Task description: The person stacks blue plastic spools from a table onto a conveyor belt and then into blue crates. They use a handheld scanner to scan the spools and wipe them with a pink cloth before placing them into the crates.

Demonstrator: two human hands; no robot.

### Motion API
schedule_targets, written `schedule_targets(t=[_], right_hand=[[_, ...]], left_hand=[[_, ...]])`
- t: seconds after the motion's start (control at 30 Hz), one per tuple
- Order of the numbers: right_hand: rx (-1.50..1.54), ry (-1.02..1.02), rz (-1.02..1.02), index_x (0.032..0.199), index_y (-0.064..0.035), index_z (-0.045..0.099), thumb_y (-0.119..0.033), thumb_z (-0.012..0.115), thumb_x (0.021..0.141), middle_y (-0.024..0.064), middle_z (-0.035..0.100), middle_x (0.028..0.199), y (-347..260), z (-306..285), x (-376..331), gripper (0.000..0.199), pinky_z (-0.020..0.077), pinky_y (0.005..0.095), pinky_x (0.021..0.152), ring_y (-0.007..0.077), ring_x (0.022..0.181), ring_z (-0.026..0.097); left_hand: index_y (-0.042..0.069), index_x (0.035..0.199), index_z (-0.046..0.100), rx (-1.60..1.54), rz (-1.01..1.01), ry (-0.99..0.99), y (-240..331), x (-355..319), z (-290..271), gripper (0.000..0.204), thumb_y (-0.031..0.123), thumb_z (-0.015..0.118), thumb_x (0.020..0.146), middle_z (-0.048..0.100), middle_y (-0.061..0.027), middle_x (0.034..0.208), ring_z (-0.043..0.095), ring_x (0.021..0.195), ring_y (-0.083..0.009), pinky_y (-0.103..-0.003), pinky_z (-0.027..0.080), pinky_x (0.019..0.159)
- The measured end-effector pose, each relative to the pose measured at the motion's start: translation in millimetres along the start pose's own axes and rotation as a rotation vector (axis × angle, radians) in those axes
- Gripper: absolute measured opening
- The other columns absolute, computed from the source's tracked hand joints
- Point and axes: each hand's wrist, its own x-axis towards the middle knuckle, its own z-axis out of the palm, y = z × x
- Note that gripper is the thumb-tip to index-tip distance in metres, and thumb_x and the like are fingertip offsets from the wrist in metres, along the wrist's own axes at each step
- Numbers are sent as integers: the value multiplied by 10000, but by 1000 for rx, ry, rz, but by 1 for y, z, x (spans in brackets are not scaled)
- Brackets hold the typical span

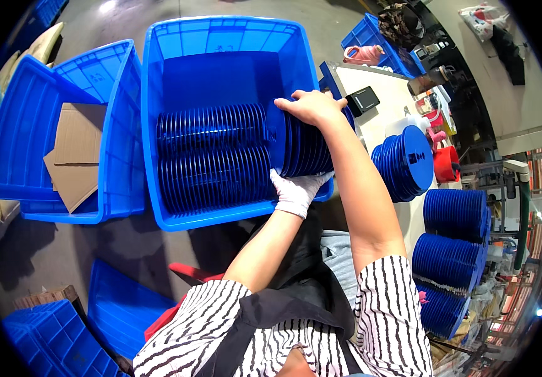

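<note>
A stack of dark blue round discs (293, 144) stands on edge between my hands at the right side of a large blue bin (177, 217). My left hand (297, 191), in a white glove, supports the stack from its near, lower side. Across its far, upper side lies my bare right hand (314, 108), fingers spread and curved over the discs' rims. Left of this stack, two rows of similar discs, a far row (211, 125) and a near row (214, 179), stand packed on edge inside the bin.
A blue bin (126, 132) with cardboard pieces (79, 135) stands at left. On the worktable (362, 78) at right are a black box-like device (363, 100), a disc stack (403, 163) and a red container (447, 164). More disc stacks (450, 257) stand nearer me.
</note>
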Motion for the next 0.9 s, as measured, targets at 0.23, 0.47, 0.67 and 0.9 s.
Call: schedule_targets(t=[0.23, 0.47, 0.67, 0.9], right_hand=[[59, -73, -37, 1359, -247, 549, -804, 393, 790, 106, 490, 1434, 2, 6, 17, 812, 150, 662, 1102, 339, 1386, 368], [307, -74, -178, 1376, -150, 525, -787, 342, 834, 136, 476, 1437, 25, 28, 62, 856, 239, 600, 1106, 348, 1352, 412], [255, 165, -207, 1275, -103, 605, -599, 437, 920, 136, 596, 1290, 56, 76, 71, 632, 432, 454, 1011, 327, 1198, 556], [382, 838, -320, 1216, -105, 618, -267, 713, 806, 142, 583, 1286, 102, 121, 38, 450, 422, 472, 1001, 340, 1202, 525]], left_hand=[[227, 1550, 5, -22, 38, 150, -2, -2, -1, 995, 832, 248, 799, 3, -112, 1616, 8, 1472, -396, -641, 57, 1148], [311, 1539, -18, 151, 30, 224, 4, -14, -6, 864, 789, 230, 864, -70, -97, 1614, -46, 1461, -435, -690, 103, 1119], [163, 1537, 108, 536, -29, 261, 33, -33, -20, 749, 601, 332, 973, 35, -176, 1601, 126, 1444, -453, -641, 258, 1099], [56, 1333, 487, 1153, 582, 89, 95, -19, 41, 553, 473, 501, 971, 551, -170, 1303, 596, 1124, -306, -448, 469, 1001]])
